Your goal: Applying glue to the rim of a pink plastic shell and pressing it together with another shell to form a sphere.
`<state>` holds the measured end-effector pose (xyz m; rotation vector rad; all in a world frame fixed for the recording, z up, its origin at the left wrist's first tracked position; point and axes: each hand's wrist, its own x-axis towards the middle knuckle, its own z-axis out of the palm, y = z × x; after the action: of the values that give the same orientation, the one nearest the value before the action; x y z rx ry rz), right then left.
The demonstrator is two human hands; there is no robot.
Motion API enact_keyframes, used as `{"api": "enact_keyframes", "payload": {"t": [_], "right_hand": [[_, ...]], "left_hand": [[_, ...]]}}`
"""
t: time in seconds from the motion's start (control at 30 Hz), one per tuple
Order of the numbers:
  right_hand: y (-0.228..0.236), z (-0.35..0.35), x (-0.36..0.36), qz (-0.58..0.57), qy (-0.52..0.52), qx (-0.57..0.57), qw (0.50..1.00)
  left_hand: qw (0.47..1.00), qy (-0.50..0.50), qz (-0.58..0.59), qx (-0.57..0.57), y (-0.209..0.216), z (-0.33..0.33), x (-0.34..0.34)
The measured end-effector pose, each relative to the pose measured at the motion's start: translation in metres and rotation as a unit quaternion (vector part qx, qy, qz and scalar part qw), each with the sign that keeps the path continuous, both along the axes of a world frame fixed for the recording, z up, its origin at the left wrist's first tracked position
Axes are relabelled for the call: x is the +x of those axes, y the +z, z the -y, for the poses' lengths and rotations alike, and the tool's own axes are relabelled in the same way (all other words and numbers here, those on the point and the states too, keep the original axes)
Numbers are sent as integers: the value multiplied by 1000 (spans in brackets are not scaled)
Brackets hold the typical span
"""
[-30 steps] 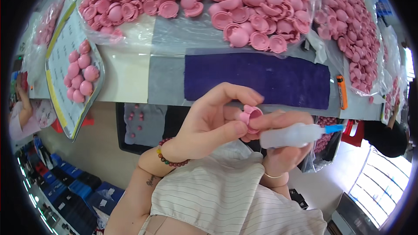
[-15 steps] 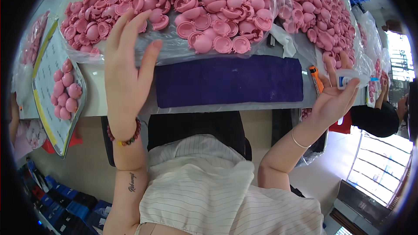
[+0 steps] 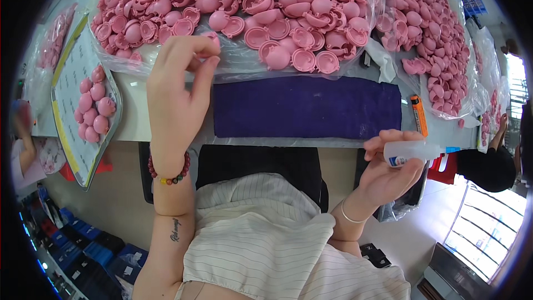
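My left hand [image 3: 176,94] is raised at the near edge of the pink pile [image 3: 277,0], its fingers curled around a small pink plastic ball half [image 3: 211,39] that shows at the fingertips. My right hand [image 3: 383,178] is at the right, past the table's front edge, closed on a small translucent squeeze bottle [image 3: 410,151] with a blue tip, which lies sideways and points right. Between the hands, a dark purple cloth [image 3: 305,107] lies flat along the table's edge. The pile consists of hinged, open ball shells and loose halves on clear plastic.
A second pink pile [image 3: 427,50] rests in clear plastic at the right. An orange stick-shaped object [image 3: 418,115] lies beside the cloth. At the left, a sheet-covered board [image 3: 69,94] carries several closed pink balls [image 3: 95,105]. Other people [image 3: 488,161] sit at both sides.
My left hand has closed its fingers on a pink ball half from the pile. My right hand has come left and nearer to me with the bottle. The whole view has shifted slightly.
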<state>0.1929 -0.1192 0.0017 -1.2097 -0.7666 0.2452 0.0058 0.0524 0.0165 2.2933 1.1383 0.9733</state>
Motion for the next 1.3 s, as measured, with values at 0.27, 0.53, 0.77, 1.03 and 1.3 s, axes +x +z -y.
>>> {"api": "enact_keyframes", "payload": {"t": [0.27, 0.53, 0.77, 1.03, 1.3], "right_hand": [[18, -13, -41, -77, 134, -86, 984], [4, -11, -49, -165, 318, 12, 934], [18, -10, -62, -122, 114, -100, 981], [9, -8, -28, -24, 116, 79, 990], [16, -6, -34, 231, 136, 109, 957]], "left_hand": [[910, -285, 248, -172, 2, 54, 12], [816, -299, 375, -324, -13, 77, 16], [677, -359, 359, -533, -18, 76, 5], [563, -356, 487, -565, -20, 80, 8], [592, -360, 476, -542, -24, 79, 9]]}}
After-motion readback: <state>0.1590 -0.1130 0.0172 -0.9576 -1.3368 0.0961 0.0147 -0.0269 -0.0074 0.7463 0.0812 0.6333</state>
